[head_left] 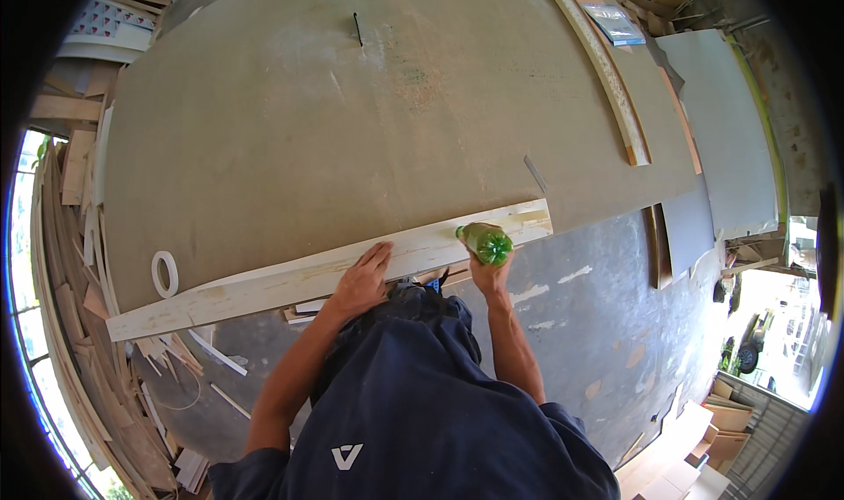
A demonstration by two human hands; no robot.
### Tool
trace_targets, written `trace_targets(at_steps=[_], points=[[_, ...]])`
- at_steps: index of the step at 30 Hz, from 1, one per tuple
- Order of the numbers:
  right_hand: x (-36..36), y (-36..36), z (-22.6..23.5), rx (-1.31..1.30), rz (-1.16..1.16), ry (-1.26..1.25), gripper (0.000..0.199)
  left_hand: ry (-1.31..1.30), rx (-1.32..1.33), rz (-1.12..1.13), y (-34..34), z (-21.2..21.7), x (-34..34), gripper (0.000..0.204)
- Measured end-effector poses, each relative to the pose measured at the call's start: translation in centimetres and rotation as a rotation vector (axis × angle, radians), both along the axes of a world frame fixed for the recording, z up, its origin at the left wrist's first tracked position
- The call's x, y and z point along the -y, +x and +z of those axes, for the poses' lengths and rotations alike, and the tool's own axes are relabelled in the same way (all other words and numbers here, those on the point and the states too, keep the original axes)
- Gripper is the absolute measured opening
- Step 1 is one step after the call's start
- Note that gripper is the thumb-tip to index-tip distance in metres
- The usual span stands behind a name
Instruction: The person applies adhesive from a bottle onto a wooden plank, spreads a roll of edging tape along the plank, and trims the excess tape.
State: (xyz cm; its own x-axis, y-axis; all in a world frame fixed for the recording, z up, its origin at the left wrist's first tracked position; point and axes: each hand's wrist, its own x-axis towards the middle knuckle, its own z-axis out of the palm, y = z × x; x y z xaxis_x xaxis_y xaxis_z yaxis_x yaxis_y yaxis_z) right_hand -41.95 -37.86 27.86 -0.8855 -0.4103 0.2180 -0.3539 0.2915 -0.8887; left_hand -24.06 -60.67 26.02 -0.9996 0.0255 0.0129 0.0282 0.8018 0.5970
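Green bottle [486, 242] gripped in rt hand [489, 273], lt hand [362, 280] flat, open on wood plank [264, 285]

A woodworking shop: a broad sheet of board [352, 131] serves as the bench, a long pale plank [290, 280] lies along its edge, and timber offcuts [75, 263] and strips are heaped on the concrete floor [598, 324] around it.

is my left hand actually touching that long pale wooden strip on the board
Touching. The head view shows the left hand lying flat, fingers spread, on the long pale wooden strip, with no gap visible.
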Motion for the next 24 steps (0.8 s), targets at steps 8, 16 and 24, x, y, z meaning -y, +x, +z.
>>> trace_targets(at_steps=[8,16,24], points=[[3.2,1.9,-1.5,0.021,-0.103,-0.099,0.026,-0.043,0.025,-0.04,4.2,1.0,4.0,0.055],[4.7,2.9,-3.2,0.266,-0.073,-0.301,0.026,0.029,0.034,-0.097,4.2,0.8,4.7,0.057],[0.8,-1.2,-0.8,-0.183,-0.225,0.142,0.025,0.047,0.075,-0.174,3.4,-0.4,4.4,0.06]])
